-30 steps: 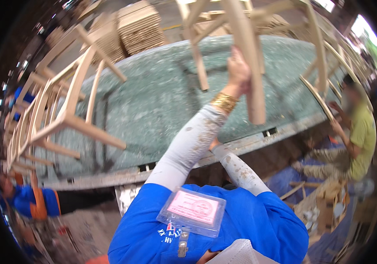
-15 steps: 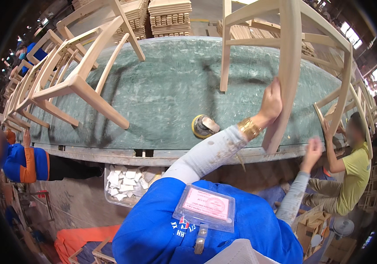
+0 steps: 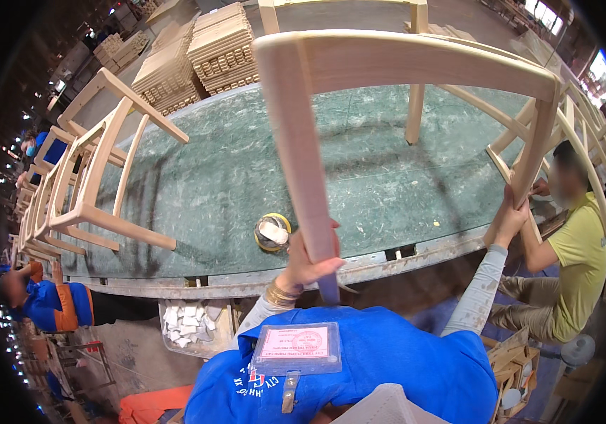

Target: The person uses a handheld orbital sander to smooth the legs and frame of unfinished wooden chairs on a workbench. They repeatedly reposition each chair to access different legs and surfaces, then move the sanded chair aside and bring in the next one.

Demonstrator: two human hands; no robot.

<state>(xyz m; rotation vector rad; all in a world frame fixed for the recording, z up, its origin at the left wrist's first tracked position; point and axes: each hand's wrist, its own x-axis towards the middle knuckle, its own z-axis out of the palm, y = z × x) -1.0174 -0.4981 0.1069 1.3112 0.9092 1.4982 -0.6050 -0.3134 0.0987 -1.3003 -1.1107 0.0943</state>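
A pale wooden chair frame (image 3: 423,62) is tilted over the green-topped table (image 3: 225,177), one of its posts reaching toward my body. My left hand (image 3: 308,263) is wrapped round the lower part of that near post. At the right, my right hand (image 3: 509,219) grips the frame's other post, close to a co-worker's arm. Left of the near post, a round sander (image 3: 272,232) with a yellow rim and a pale top rests on the table, held by neither hand.
More chair frames (image 3: 94,191) line the table's left side. Stacked wooden slats (image 3: 221,49) stand beyond it. A bin of white scraps (image 3: 188,321) sits below the near edge. One co-worker in yellow (image 3: 575,247) is at the right, another in blue and orange (image 3: 52,300) at the left.
The chair frame has turned, its near post swinging left and toward me. My left hand has moved down and left with it; my right hand, free before, now grips the right post.
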